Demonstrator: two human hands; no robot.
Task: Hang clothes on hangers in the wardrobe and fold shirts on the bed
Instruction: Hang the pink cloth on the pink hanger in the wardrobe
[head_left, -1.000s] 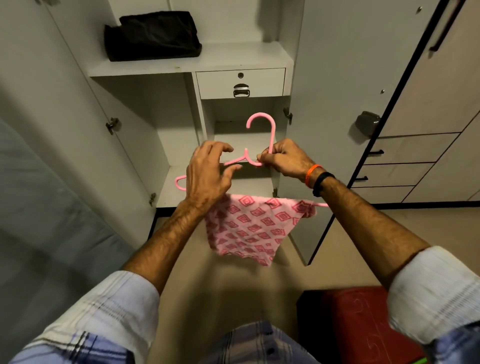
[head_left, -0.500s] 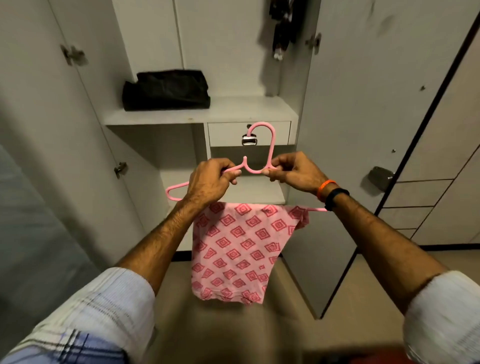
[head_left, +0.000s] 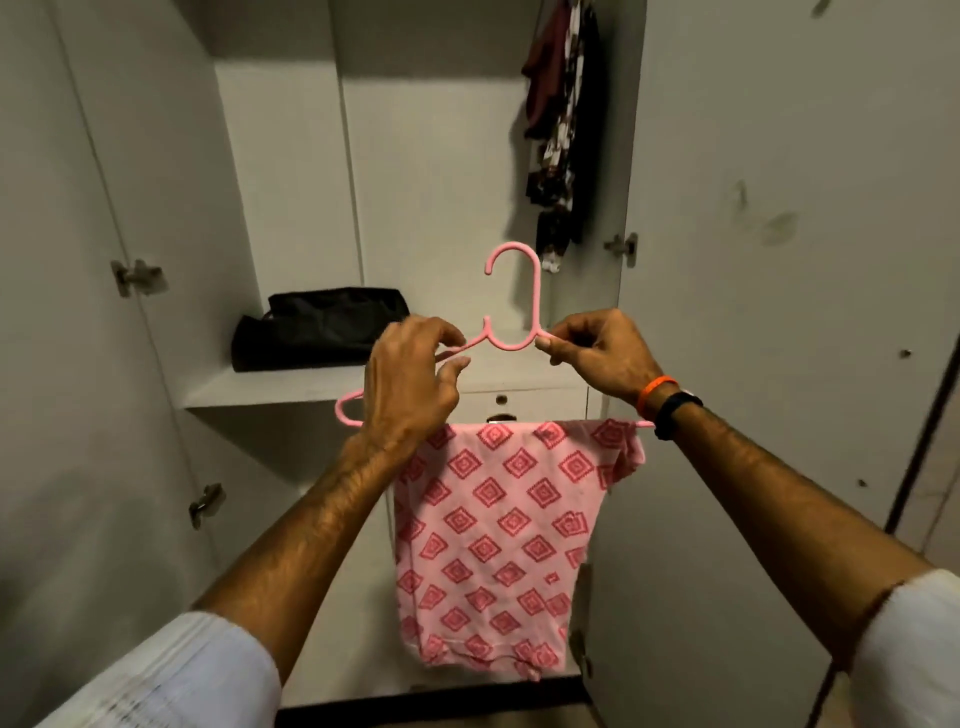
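Observation:
A pink plastic hanger (head_left: 511, 299) is held up in front of the open wardrobe (head_left: 291, 156), hook upward. A pink cloth with red diamond pattern (head_left: 498, 535) drapes over its lower bar and hangs straight down. My left hand (head_left: 410, 382) pinches the hanger's left shoulder. My right hand (head_left: 597, 353) pinches the right shoulder just beside the hook's stem. The hook is free, below and left of several dark garments (head_left: 561, 119) hanging at the wardrobe's upper right.
A black folded bag (head_left: 317, 327) lies on the wardrobe shelf (head_left: 270, 387) behind my left hand. A small drawer (head_left: 524, 402) sits under the shelf. The wardrobe's doors stand open at left (head_left: 78, 364) and right (head_left: 779, 312).
Both hands have lifted the hanger with the cloth higher, and my view has tilted up, bringing the hanging garments at the top into sight.

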